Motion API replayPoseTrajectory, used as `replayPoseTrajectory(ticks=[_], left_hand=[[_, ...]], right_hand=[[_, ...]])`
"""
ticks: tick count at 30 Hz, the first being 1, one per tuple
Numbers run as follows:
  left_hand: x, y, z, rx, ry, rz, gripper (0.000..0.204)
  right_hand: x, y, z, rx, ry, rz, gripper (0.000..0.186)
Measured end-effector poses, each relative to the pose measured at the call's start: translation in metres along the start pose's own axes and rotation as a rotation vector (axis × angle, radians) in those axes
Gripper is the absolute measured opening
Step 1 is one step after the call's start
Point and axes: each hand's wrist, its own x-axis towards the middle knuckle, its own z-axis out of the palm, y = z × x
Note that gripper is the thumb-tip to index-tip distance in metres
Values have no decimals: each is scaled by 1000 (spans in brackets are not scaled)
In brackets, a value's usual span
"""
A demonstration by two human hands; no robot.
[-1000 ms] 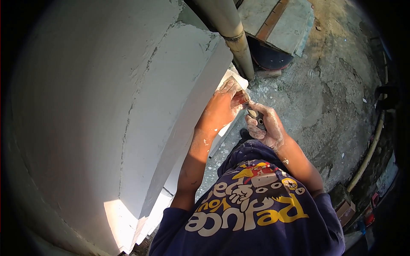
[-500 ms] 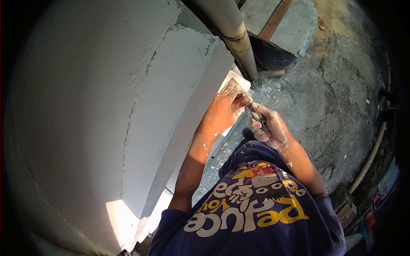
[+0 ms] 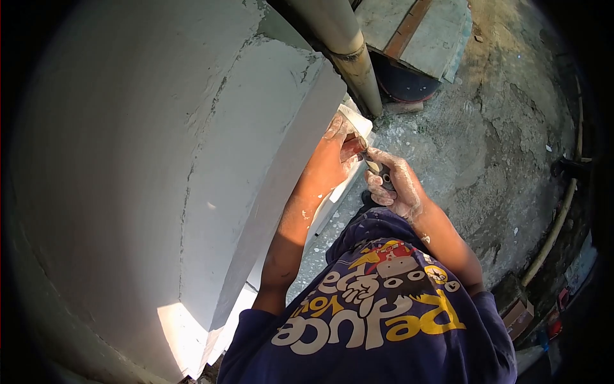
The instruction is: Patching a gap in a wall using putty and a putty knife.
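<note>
Left hand (image 3: 327, 157) shifted toward wall (image 3: 256, 128) (hold unclear); right hand (image 3: 400, 185) curled around grey-handled tool (image 3: 385, 174)

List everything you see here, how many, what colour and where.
Wall: 1, pale grey, left
Pipe: 1, cream, top centre
Board: 1, pale grey, top
Strip: 1, brown, on board
Rounded container: 1, dark, below board
Ground: 1, grey, right of centre
Pole: 1, yellowish, right
Box: 1, brown, lower right
Pale surface: 1, cream, at left hand's fingers
Tool: 1, dark handle, in right hand
Shirt: 1, purple, printed, bottom
Left hand: 1, dusty, centre
Right hand: 1, dusty, centre
</note>
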Motion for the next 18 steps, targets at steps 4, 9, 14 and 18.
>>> replayPoseTrajectory(ticks=[4, 9, 14, 18], left_hand=[[-25, -10, 6, -47, 37, 51, 54], [-15, -5, 2, -8, -50, -18, 59], [-40, -1, 7, 61, -25, -28, 53], [-16, 11, -15, -13, -202, -184, 61]], right_hand=[[-20, 18, 9, 7, -1, 7, 18], [-12, 20, 15, 39, 25, -29, 17], [-28, 24, 11, 10, 16, 48, 16], [-11, 23, 4, 52, 26, 28, 19]])
